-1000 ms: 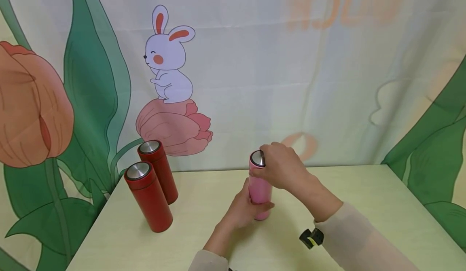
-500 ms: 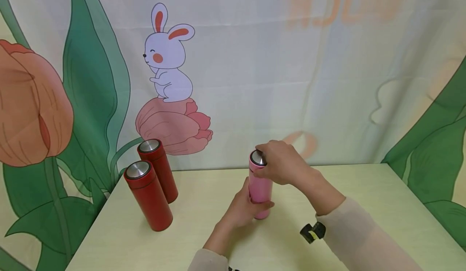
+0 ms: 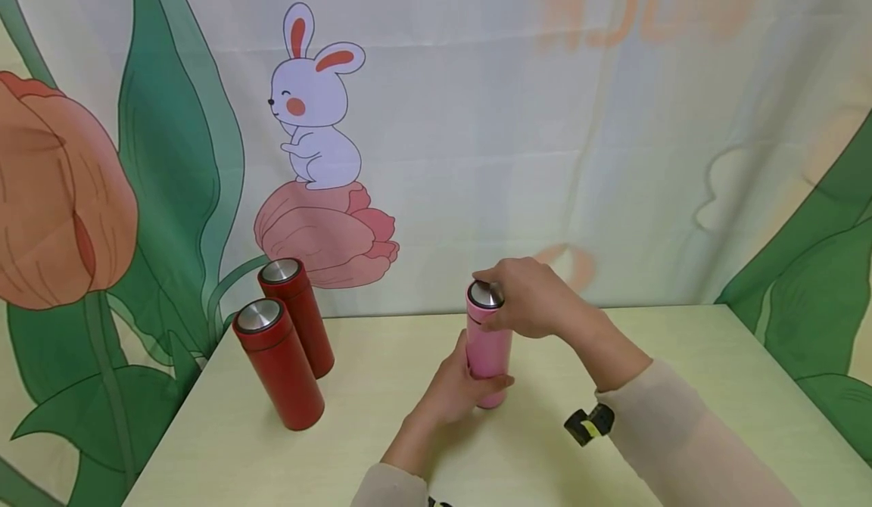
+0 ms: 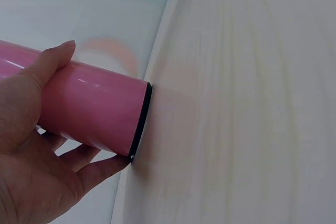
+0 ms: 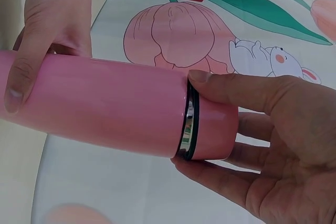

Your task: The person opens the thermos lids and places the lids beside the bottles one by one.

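A pink thermos flask [image 3: 489, 352] stands upright on the table in the head view. My left hand [image 3: 452, 390] is wrapped round its lower body, the thumb across the front. In the left wrist view the flask's dark base rim [image 4: 140, 121] meets the tabletop. My right hand [image 3: 534, 297] grips the pink lid [image 5: 216, 129], thumb on one side and fingers on the other. Between lid and body the right wrist view reveals a shiny metal band [image 5: 187, 129] edged in black. The lid's silver top [image 3: 482, 293] is partly covered by my right fingers.
Two red thermos flasks with silver-topped lids stand at the left of the table, a front one [image 3: 282, 374] and a rear one [image 3: 306, 321]. Behind the pale wooden table [image 3: 368, 386] hangs a printed curtain [image 3: 450, 151] with a rabbit and tulips.
My right hand has turned a little about the lid, its wrist and sleeve shifting slightly up and right. A dark line now shows below the lid. The left hand keeps its hold.
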Demonstrator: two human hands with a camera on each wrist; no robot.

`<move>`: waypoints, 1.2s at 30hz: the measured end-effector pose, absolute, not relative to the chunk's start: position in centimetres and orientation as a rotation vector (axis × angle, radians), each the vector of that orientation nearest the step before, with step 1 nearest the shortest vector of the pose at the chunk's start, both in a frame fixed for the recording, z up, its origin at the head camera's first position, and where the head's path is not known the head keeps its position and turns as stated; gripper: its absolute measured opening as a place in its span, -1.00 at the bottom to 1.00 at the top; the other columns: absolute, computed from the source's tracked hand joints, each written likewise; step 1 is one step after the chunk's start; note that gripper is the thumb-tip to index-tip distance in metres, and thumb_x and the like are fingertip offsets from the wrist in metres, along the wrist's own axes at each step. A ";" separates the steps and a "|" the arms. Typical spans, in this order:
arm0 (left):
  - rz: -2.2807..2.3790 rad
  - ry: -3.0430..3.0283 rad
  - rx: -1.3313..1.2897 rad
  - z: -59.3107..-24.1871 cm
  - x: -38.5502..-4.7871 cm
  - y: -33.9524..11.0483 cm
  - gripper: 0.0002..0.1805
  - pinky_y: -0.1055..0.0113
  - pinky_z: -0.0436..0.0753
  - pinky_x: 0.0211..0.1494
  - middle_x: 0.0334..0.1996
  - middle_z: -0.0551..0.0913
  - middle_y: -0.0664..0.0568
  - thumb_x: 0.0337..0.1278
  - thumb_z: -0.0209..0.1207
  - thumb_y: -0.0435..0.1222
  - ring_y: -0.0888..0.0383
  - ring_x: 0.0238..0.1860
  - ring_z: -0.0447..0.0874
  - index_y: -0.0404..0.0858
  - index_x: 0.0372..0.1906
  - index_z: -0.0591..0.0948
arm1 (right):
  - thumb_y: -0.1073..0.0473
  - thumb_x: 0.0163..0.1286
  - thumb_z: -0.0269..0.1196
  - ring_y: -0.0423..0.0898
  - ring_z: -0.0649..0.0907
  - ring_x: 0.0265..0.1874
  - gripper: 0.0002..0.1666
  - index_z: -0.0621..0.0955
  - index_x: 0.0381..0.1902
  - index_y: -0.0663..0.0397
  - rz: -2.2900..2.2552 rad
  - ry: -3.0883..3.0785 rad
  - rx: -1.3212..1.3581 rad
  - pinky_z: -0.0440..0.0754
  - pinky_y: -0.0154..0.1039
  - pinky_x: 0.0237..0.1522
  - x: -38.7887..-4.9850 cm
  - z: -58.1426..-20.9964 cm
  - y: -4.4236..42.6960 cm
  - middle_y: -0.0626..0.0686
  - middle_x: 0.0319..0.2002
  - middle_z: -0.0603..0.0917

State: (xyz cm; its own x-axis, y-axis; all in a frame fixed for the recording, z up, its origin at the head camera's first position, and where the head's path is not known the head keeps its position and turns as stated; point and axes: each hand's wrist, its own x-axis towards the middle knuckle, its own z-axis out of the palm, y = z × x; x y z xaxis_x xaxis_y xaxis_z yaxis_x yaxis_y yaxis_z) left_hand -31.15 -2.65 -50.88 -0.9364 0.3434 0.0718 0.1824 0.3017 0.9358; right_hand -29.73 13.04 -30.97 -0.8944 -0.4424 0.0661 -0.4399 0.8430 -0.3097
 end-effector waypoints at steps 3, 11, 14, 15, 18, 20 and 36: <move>1.701 2.417 0.489 -51.0 -31.2 -2.7 -0.16 0.01 0.56 0.33 0.15 0.63 0.08 0.10 0.49 0.00 0.10 0.16 0.64 0.07 0.39 0.26 | 0.09 0.22 0.53 0.06 0.66 0.24 -0.21 0.55 0.40 0.08 -0.543 2.987 -0.723 0.67 -0.06 0.15 -29.9 -31.0 13.3 0.13 0.26 0.68; 1.694 2.419 0.493 -50.9 -31.1 -2.7 -0.17 0.00 0.56 0.34 0.17 0.63 0.07 0.10 0.49 0.01 0.10 0.17 0.64 0.07 0.39 0.27 | 0.17 0.19 0.55 -0.02 0.68 0.19 -0.22 0.57 0.38 0.04 -0.653 2.919 -0.766 0.68 -0.11 0.13 -30.2 -31.1 14.1 0.08 0.31 0.65; 1.690 2.424 0.491 -50.9 -31.1 -2.7 -0.17 -0.03 0.56 0.34 0.19 0.63 0.06 0.11 0.49 -0.01 0.09 0.18 0.63 0.06 0.40 0.27 | 0.21 0.19 0.55 -0.04 0.69 0.17 -0.23 0.58 0.38 0.05 -0.680 2.888 -0.799 0.69 -0.13 0.10 -30.4 -31.1 14.3 0.05 0.33 0.64; 1.689 2.423 0.489 -50.8 -31.1 -2.6 -0.17 -0.03 0.56 0.34 0.19 0.63 0.06 0.11 0.49 -0.01 0.08 0.19 0.63 0.06 0.40 0.27 | 0.22 0.19 0.55 -0.04 0.69 0.17 -0.22 0.58 0.38 0.05 -0.682 2.879 -0.808 0.70 -0.13 0.09 -30.4 -31.0 14.3 0.04 0.34 0.63; 1.684 2.425 0.485 -50.8 -31.1 -2.7 -0.16 -0.04 0.55 0.35 0.20 0.62 0.05 0.12 0.48 -0.01 0.08 0.20 0.63 0.05 0.41 0.26 | 0.26 0.19 0.53 -0.04 0.69 0.16 -0.22 0.57 0.39 0.03 -0.706 2.844 -0.824 0.70 -0.13 0.09 -30.6 -31.0 14.5 0.06 0.33 0.64; 1.681 2.423 0.480 -50.9 -31.1 -2.7 -0.16 -0.04 0.55 0.35 0.20 0.62 0.06 0.12 0.48 -0.01 0.08 0.19 0.63 0.06 0.41 0.26 | 0.29 0.19 0.51 -0.04 0.69 0.16 -0.22 0.57 0.40 -0.01 -0.724 2.817 -0.829 0.70 -0.14 0.09 -30.8 -31.0 14.7 0.07 0.33 0.64; 1.688 2.407 0.461 -50.8 -31.2 -2.7 -0.14 -0.04 0.53 0.36 0.20 0.62 0.08 0.10 0.49 0.00 0.08 0.19 0.62 0.09 0.43 0.25 | 0.54 0.18 0.29 -0.07 0.63 0.03 -0.16 0.55 0.41 -0.11 -0.866 2.666 -0.863 0.63 -0.19 0.04 -31.4 -31.4 15.3 0.07 0.31 0.60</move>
State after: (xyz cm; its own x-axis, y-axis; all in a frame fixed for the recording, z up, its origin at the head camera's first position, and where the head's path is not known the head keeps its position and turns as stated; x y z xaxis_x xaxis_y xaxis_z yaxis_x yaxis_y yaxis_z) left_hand -31.23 -2.68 -50.82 -0.9386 0.3426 0.0411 0.1553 0.3129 0.9370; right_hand -31.45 15.28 -31.36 -0.8069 -0.5905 -0.0168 -0.4679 0.6563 -0.5919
